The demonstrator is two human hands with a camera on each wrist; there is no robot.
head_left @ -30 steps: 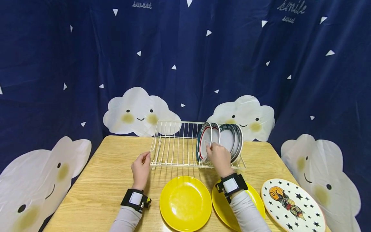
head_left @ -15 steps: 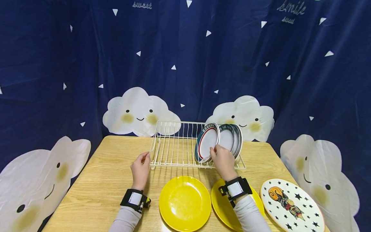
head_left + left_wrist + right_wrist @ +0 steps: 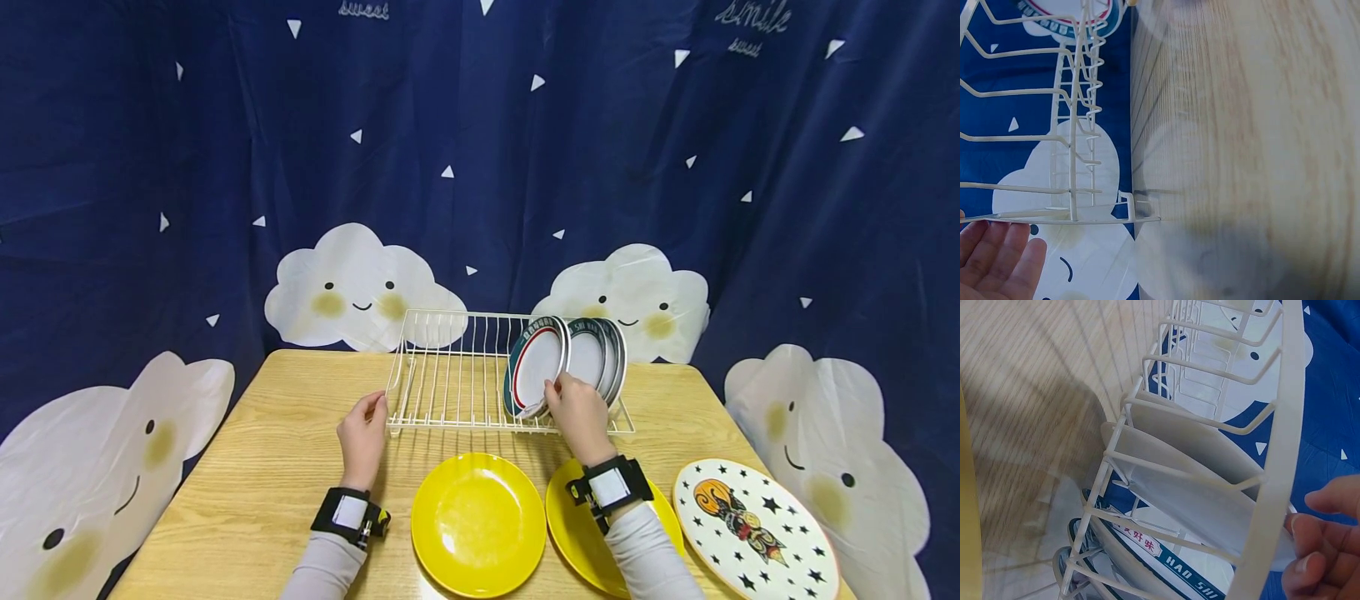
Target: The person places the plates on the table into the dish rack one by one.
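Note:
In the head view my left hand (image 3: 362,435) holds the left front end of a white wire dish rack (image 3: 450,400); in the left wrist view its fingers (image 3: 1013,250) lie against the rack's end bar and the thumb is hidden. Two white plates (image 3: 542,362) with green and red rims lean together in the rack. My right hand (image 3: 581,417) is at their front, with fingertips (image 3: 1300,531) at a plate's rim in the right wrist view. The underside of that plate (image 3: 1204,478) faces the camera. Several more green-rimmed plates (image 3: 588,350) stand to the right in the rack.
A yellow plate (image 3: 478,525) lies on the wooden table (image 3: 240,500) before the rack. Beside it another yellow plate (image 3: 577,542) lies partly under my right forearm. A white oval plate (image 3: 787,504) with stars and a cat picture is at the right. Behind hangs a blue curtain (image 3: 420,108).
The left one of the two plates has tipped right against its neighbour, and my right hand has shifted slightly right. My left hand stays at the rack's end. Over the last half second almost nothing moved.

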